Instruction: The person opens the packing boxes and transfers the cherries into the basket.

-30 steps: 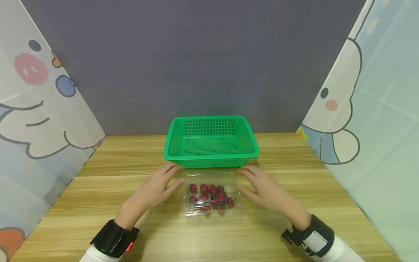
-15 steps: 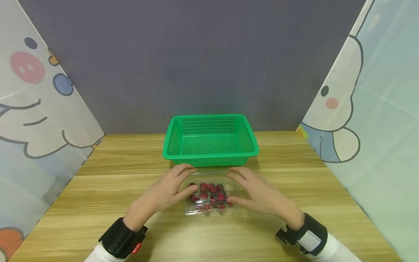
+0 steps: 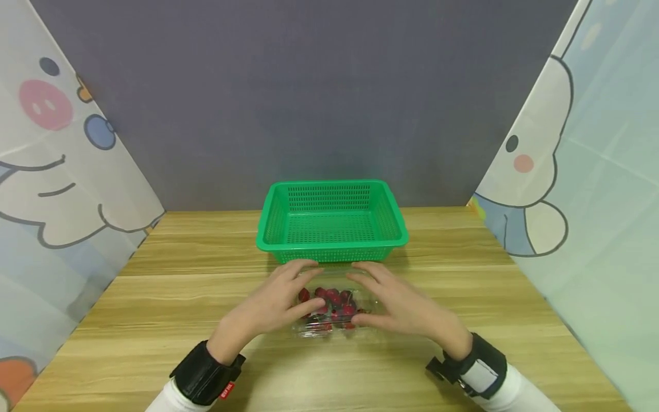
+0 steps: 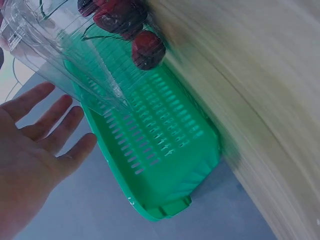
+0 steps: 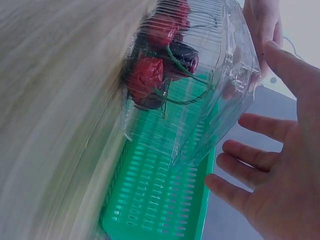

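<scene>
A clear plastic clamshell box [image 3: 337, 279] with several dark red cherries [image 3: 333, 297] in it lies on the table, right in front of the green basket. Over its left side is my left hand [image 3: 270, 300], fingers spread and slightly bent. My right hand [image 3: 407, 303] mirrors it over the right side, with thumb toward the near edge. In the left wrist view the fingers [image 4: 65, 127] stretch loosely beside the box wall [image 4: 55, 45]. The right wrist view shows fingertips close to the lid [image 5: 235, 75], and green stems among the cherries [image 5: 146, 75].
A green plastic basket [image 3: 332, 247] with slotted walls stands behind the box, and nothing shows inside it. A grey panel [image 3: 319, 103] rises at the table's back edge. Cartoon-printed sheets [image 3: 592, 189] border both sides of the wooden table [image 3: 170, 274].
Both hands have moved inward, from beside the box to over its two sides, and now overlap more of it. The box and basket have stayed in place.
</scene>
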Motion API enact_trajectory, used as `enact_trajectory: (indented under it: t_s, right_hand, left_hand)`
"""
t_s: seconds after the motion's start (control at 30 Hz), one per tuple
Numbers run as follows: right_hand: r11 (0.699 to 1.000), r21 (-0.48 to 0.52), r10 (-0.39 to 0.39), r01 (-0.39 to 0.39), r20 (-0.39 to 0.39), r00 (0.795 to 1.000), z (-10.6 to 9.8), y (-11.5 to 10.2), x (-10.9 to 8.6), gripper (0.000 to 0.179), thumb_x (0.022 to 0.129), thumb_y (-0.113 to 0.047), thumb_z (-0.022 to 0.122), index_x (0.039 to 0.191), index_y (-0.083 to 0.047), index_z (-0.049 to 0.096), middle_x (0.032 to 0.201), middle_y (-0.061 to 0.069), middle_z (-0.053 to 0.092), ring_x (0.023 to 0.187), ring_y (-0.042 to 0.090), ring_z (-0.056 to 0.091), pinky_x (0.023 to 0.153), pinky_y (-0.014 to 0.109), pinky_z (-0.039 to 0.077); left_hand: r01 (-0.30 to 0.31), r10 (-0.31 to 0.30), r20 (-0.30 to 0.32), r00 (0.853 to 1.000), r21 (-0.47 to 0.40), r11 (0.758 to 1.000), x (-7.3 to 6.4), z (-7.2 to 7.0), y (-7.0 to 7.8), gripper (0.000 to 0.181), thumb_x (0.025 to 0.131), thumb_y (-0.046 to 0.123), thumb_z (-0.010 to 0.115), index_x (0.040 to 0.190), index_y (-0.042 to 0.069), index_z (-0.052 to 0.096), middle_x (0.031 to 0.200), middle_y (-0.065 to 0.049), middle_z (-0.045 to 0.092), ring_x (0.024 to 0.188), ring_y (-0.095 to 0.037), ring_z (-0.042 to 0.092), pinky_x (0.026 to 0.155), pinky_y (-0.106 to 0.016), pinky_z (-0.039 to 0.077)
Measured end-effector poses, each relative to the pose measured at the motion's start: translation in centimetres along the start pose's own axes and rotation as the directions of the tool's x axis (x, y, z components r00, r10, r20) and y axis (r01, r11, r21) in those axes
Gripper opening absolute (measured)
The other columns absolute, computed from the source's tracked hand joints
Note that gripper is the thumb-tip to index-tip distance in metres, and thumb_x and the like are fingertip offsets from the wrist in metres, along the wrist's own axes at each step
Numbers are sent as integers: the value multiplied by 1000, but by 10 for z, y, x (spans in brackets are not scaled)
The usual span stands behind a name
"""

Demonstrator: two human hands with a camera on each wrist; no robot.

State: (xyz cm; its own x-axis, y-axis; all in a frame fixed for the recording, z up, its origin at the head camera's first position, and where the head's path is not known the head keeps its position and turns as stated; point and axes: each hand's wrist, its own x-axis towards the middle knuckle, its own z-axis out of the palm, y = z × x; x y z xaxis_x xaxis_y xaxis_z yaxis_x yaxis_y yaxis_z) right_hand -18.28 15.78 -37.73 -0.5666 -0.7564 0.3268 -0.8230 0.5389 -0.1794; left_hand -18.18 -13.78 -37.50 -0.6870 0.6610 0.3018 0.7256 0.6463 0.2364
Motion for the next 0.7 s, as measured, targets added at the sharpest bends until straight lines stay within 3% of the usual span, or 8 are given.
enact_trajectory:
  t_s: [0.27,0.47,0.7]
  right_hand:
    - [1000,-10,-22,22,24,999,4,-1,2,78,89,-61,62,147,-13,43,152,6,29,137,24,37,102,38,38]
    - [999,0,-49,49,29,998,6,-2,0,79,84,-52,73,144,-10,46,149,8,34,133,25,41,101,38,40]
    - [999,12,-33,33,61,998,9,-2,0,82,82,-58,72,145,-13,45,151,7,30,135,24,38,101,39,40]
  left_hand:
    - [11,-11,60,998,6,1000,1,0,3,70,96,60,49,149,14,43,149,-6,34,137,-23,34,108,-42,29]
    - [15,-15,103,995,-7,1000,2,4,4,72,97,61,47,150,12,41,152,-7,29,142,-25,27,110,-44,25]
    - [29,-31,121,992,19,999,0,5,4,73,96,63,47,149,14,42,151,-3,31,139,-22,33,109,-42,27]
